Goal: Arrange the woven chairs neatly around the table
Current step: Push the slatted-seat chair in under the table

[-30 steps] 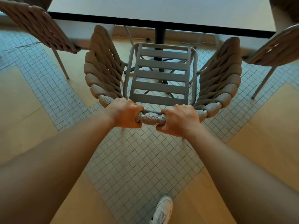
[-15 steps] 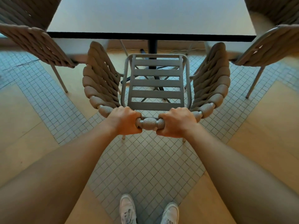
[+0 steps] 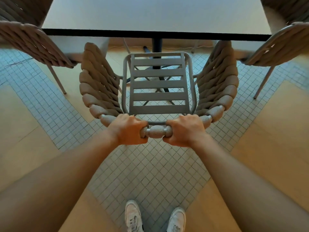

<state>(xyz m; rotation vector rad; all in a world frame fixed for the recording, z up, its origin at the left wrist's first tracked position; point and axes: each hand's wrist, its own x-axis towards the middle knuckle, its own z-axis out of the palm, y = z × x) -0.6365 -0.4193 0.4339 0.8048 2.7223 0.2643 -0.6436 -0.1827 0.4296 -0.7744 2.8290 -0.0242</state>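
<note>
A woven chair (image 3: 158,84) with a slatted grey metal seat and thick beige rope sides stands right in front of me, facing the table (image 3: 155,14). Its front edge sits just short of the table's dark near edge. My left hand (image 3: 127,129) and my right hand (image 3: 185,130) both grip the rope-wrapped top rail of the chair's back, a short stretch of rail showing between them. Two more woven chairs flank the table, one at the left (image 3: 31,42) and one at the right (image 3: 280,44), only partly in view.
The table's dark central post (image 3: 157,46) and cross-shaped foot show beyond and through the seat slats. The floor is small white tiles between tan panels. My two white shoes (image 3: 133,216) stand on the tiles behind the chair.
The chair has slid forward toward the table with both hands on its back rail. I have stepped after it, and both shoes are now in view.
</note>
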